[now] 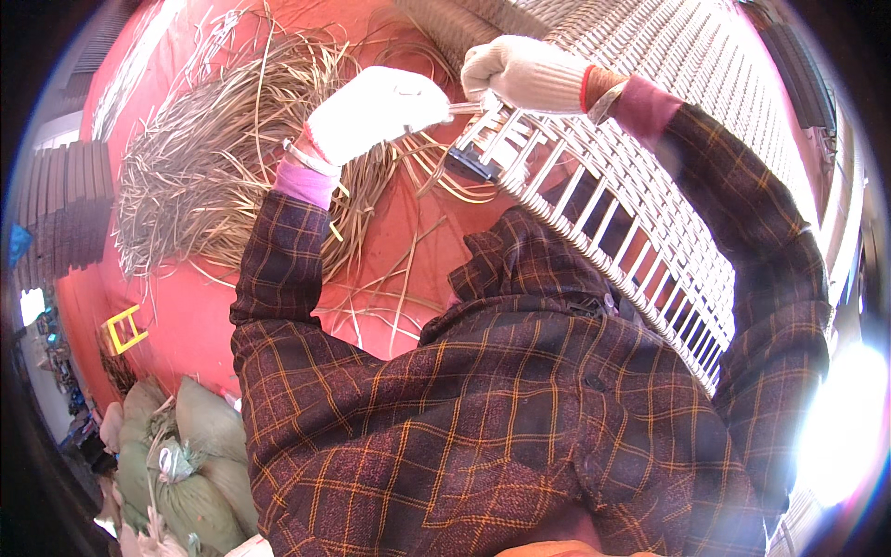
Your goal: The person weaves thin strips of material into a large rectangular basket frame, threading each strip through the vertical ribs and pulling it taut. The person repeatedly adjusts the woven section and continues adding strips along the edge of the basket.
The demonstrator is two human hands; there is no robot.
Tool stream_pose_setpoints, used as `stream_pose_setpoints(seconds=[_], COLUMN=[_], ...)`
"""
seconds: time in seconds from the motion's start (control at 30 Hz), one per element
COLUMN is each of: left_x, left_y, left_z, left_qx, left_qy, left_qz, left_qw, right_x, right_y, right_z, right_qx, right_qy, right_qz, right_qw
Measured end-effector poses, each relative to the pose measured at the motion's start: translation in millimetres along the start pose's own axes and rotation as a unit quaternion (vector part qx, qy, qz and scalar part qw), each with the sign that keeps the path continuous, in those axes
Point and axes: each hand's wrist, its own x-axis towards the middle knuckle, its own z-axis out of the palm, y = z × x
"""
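White knit gloves cover both my hands. My left hand is closed, with a thin pale weaving strip coming out of its fingertips toward the corner of a woven wicker panel. Over that corner my right hand is curled into a fist; its fingertips and whatever they pinch are hidden. The panel is light-coloured, tightly woven, with a row of open bars along its near edge. It leans against my front on the right. A small black piece sits at its corner.
A large heap of loose tan strips lies on the red surface at the left, and stray strands trail toward me. At lower left are green sacks and a small yellow frame. Dark stacked slats stand at far left.
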Motion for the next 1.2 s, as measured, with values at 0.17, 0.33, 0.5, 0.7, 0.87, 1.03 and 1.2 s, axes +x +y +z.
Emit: stream_pose_setpoints(seconds=[0.17, 0.33, 0.5, 0.7, 0.87, 1.03, 1.2], left_x=[2.0, 11.8, 20.3, 27.1, 35.9, 41.6, 49.3], left_y=[-4.5, -6.0, -3.3, 2.6, 3.2, -6.3, -11.1], left_z=[-1.6, -3.6, -5.4, 0.8, -2.8, -2.3, 5.2], left_qx=[-0.06, -0.048, 0.057, 0.015, 0.007, 0.055, -0.012], left_qy=[-0.018, -0.046, -0.049, -0.073, -0.1, -0.072, -0.048], left_qz=[0.034, 0.071, 0.105, 0.033, -0.045, 0.036, 0.04], left_qw=[0.997, 0.995, 0.992, 0.997, 0.994, 0.995, 0.998], right_x=[-4.7, -5.6, -4.7, -8.6, -48.1, -80.5, -65.5], right_y=[-6.0, -10.4, -4.1, -18.5, -54.1, -75.2, -93.3], right_z=[-2.2, -2.0, 0.6, 7.4, 12.8, 11.8, 13.9], right_qx=[0.03, 0.05, 0.022, -0.049, -0.036, -0.052, -0.303], right_qy=[-0.006, -0.006, -0.005, 0.066, 0.228, 0.141, 0.008], right_qz=[0.033, 0.055, 0.047, 0.014, 0.13, 0.108, 0.059], right_qw=[0.999, 0.997, 0.999, 0.997, 0.964, 0.983, 0.951])
